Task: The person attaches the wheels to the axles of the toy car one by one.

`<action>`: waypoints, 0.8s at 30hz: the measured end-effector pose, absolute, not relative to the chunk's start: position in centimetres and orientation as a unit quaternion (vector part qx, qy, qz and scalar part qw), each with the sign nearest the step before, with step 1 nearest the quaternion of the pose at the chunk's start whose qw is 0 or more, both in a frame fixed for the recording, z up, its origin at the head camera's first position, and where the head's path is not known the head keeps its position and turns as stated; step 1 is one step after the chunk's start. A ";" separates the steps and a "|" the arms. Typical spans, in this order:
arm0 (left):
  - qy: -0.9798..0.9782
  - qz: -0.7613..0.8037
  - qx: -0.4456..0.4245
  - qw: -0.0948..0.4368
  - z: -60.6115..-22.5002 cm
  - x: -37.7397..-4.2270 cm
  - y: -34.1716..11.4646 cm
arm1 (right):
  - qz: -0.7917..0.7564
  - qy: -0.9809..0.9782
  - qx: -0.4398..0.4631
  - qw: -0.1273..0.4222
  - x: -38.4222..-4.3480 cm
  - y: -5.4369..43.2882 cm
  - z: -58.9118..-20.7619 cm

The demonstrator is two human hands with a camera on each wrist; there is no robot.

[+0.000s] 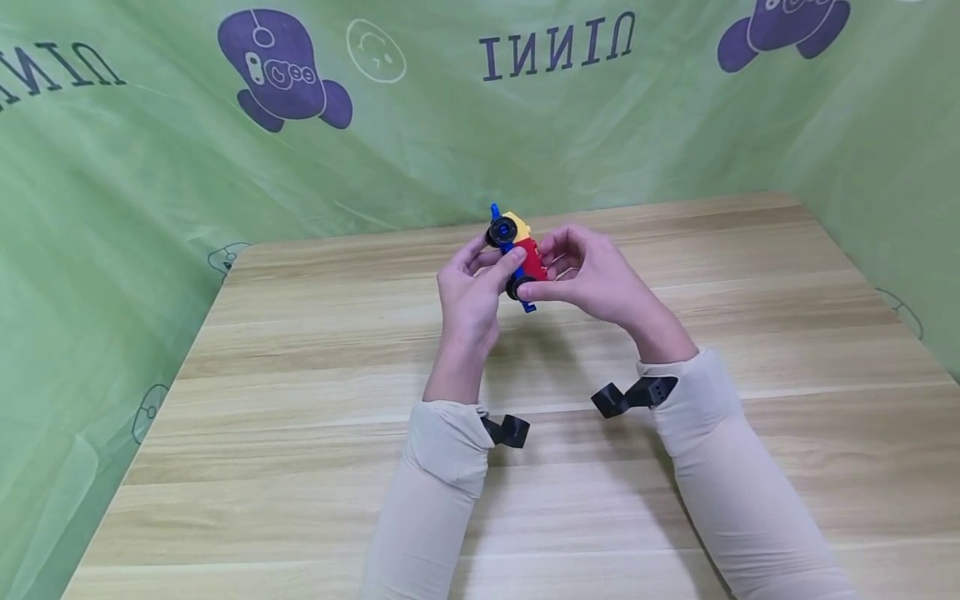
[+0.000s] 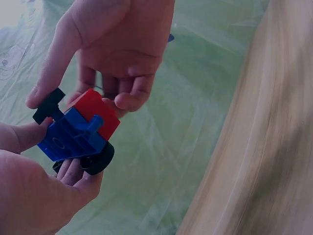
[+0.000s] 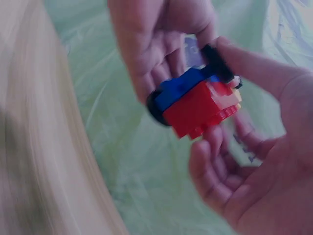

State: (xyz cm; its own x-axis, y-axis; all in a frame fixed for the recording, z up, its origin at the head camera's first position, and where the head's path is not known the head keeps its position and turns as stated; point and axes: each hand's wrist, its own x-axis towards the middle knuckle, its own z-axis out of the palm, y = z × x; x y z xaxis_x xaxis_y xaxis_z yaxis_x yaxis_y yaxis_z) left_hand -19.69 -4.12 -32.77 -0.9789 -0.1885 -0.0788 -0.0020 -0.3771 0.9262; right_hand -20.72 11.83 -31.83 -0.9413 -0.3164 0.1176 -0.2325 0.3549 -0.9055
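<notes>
A small toy car point(image 1: 533, 262) of building blocks is held up above the table, tilted, between both hands. It has a blue chassis point(image 2: 71, 134), a red block point(image 3: 193, 110), a yellow block point(image 1: 517, 223) and black wheels point(image 1: 503, 230). My left hand point(image 1: 471, 292) grips the chassis, thumb across its side and fingers underneath. My right hand point(image 1: 600, 275) holds the car from the other side, its thumb on a lower wheel point(image 3: 218, 63) and its curled fingertips at the red block's studs. The chassis's far side is partly hidden by the fingers.
The wood-grain table point(image 1: 315, 375) spreads beneath both forearms. Green printed cloth point(image 1: 420, 150) hangs behind the table and along its sides. Black camera mounts point(image 1: 514, 432) stick out from both wrists over the tabletop.
</notes>
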 end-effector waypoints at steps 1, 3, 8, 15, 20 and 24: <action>-0.558 -0.824 0.086 0.053 -32.7 -19.7 -4.1 | -0.541 0.825 -0.154 0.055 -20.7 11.9 -31.7; -0.562 -0.821 0.086 0.047 -32.7 -19.7 -4.0 | -0.530 0.833 -0.139 0.079 -20.7 12.0 -31.5; -0.581 -0.808 0.088 0.046 -32.6 -19.4 -3.7 | -0.502 0.852 -0.115 0.094 -20.5 12.3 -31.1; -0.594 -0.796 0.101 0.056 -32.4 -19.1 -3.1 | -0.496 0.853 -0.123 0.105 -20.2 12.2 -30.8; -0.597 -0.792 0.105 0.070 -32.5 -18.9 -2.8 | -0.478 0.865 -0.118 0.097 -20.2 12.0 -30.9; -0.608 -0.785 0.100 0.071 -32.5 -18.9 -2.9 | -0.462 0.874 -0.127 0.082 -20.3 12.1 -31.1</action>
